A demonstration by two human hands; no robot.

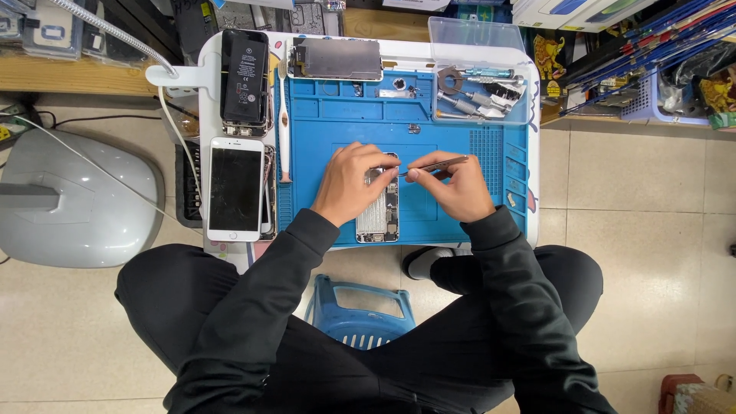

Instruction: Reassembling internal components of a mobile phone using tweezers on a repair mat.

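An opened phone body [379, 217] lies on a blue repair mat [429, 138], its inner metal frame and parts showing. My left hand [349, 182] rests on the phone's upper left part, fingers pressing down on it. My right hand [452, 186] pinches metal tweezers [437, 165], whose tip points left toward the phone's top end beside my left fingers. Both black sleeves reach in from below.
A white-fronted phone [234, 188] and a black battery on another phone [244, 77] lie left of the mat. A detached screen panel [335, 59] sits at the top. A clear box of screwdrivers [479, 92] is at top right. A blue stool [359, 310] stands below.
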